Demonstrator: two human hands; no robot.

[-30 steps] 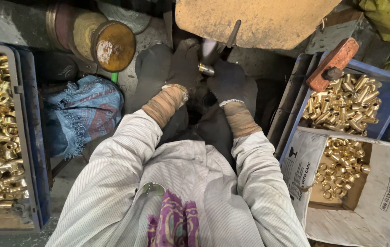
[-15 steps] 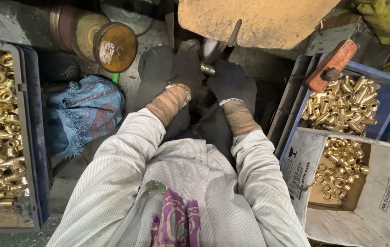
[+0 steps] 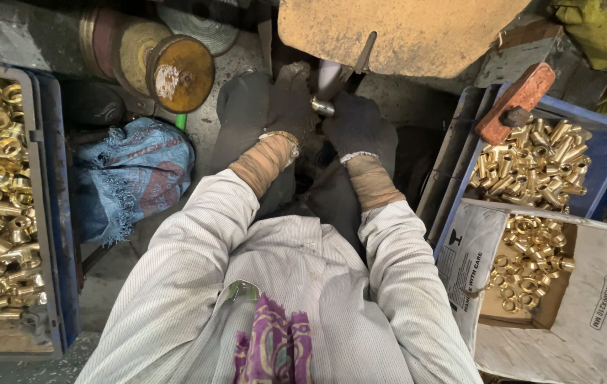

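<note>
While both gloved hands meet under the tan buffing wheel (image 3: 403,32), the left hand (image 3: 289,99) and right hand (image 3: 360,124) grip 1 small shiny metal fitting (image 3: 322,107) between them, fingers clenched on it. Compared with 1 second ago, the fitting sits at almost the same spot against the wheel's near edge; only the view has shifted slightly. A blue crate (image 3: 58,213) of brass parts lies left; a second blue crate (image 3: 602,139) and a cardboard box (image 3: 602,299) of brass rings lie right.
</note>
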